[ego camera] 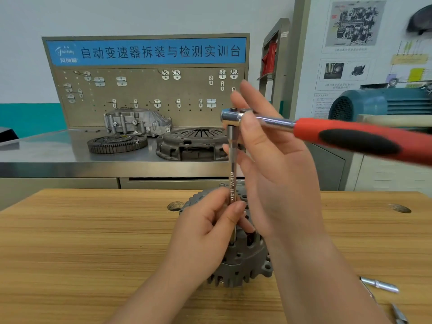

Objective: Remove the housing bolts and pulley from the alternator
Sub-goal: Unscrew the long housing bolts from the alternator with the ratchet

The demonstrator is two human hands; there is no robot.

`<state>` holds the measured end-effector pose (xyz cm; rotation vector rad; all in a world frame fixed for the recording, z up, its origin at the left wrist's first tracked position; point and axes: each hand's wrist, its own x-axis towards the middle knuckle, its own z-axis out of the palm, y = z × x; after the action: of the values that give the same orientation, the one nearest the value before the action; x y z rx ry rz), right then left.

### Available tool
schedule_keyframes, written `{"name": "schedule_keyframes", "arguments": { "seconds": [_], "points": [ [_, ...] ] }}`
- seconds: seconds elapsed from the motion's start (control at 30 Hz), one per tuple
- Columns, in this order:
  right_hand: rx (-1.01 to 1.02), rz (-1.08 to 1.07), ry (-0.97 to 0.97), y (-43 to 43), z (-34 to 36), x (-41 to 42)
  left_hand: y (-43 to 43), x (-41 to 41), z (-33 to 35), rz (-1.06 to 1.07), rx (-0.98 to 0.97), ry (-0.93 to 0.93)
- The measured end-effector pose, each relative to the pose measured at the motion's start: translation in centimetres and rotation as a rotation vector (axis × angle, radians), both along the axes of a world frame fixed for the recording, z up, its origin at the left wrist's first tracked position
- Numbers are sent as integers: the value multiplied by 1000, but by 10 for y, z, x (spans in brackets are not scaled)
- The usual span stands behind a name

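Wooden table (93,230), right edge: socket (379,285) partly behind forearm | centre: alternator (243,265) upright, largely hidden by both hands | left hand (205,228) grips extension bar (232,160) low, bar tip hidden | right hand (275,164) pinches ratchet (350,134) at its head, handle blurred | beyond, steel bench (46,155): flywheel (117,142), clutch cover (191,141)

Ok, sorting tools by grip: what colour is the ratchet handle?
Ratchet handle: red with black insert, head view.

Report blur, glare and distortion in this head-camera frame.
Head view: the ratchet has a motion-smeared red handle; the wall posters at right are soft; the extension bar and alternator are sharp; the steel bench shows pale sheen; the wide lens bows the wooden table edge.
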<state>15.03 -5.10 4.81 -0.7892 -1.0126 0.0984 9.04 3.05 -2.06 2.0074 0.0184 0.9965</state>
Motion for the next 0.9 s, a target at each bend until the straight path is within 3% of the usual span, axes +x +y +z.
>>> {"name": "schedule_keyframes", "arguments": {
  "seconds": [0.1, 0.27, 0.5, 0.73, 0.9],
  "points": [
    [4, 91, 3, 0, 1, 0, 1, 1, -2, -15, -35, -8],
    [-89, 290, 175, -1, 2, 4, 4, -3, -3, -32, 42, 35],
    [18, 30, -7, 1, -1, 1, 1, 0, -2, -54, -43, 49],
    [-31, 282, 173, 0, 0, 5, 6, -2, -3, -108, -22, 53],
    [12, 64, 18, 1, 0, 4, 3, 1, -1, -109, -129, 46]
  ]
}}
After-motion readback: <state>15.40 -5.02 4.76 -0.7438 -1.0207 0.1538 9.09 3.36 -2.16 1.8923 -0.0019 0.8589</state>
